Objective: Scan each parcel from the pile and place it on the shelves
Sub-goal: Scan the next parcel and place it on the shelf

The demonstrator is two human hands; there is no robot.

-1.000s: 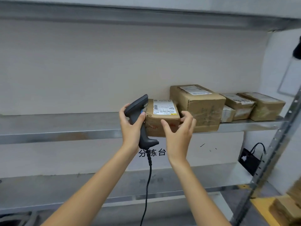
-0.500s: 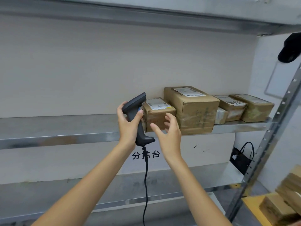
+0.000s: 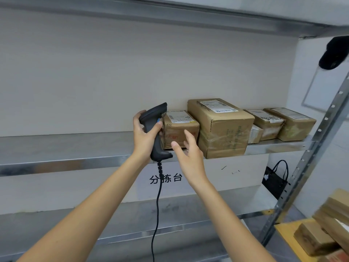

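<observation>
A: Where's the parcel [image 3: 179,129]?

B: On the middle shelf [image 3: 66,148], flat, label up, left end of the row, just beside the big box [image 3: 221,127]. Looks to be touching it, can't be sure.

A: Hands?

B: Left hand [image 3: 144,136] is clenched round the scanner [image 3: 154,129] grip, head tipped up just left of the parcel, cable hanging down. Probably kept there so the tool stays ready without setting it down.

A: Right?

B: Right hand [image 3: 190,156] has fingers spread and released, in front of the parcel, grasping nothing. Fingertips overlap its front face; contact or not, can't tell.

A: Why that slot?

B: My read: packing the row tight leftward from the big box, labels up so they stay readable. Two more boxes [image 3: 279,123] sit right of the big box, same way up.

A: Left to do?

B: Pile [image 3: 324,227] is low, well right of the parcel, several boxes in it. So this one reads as placed, more to scan.
</observation>
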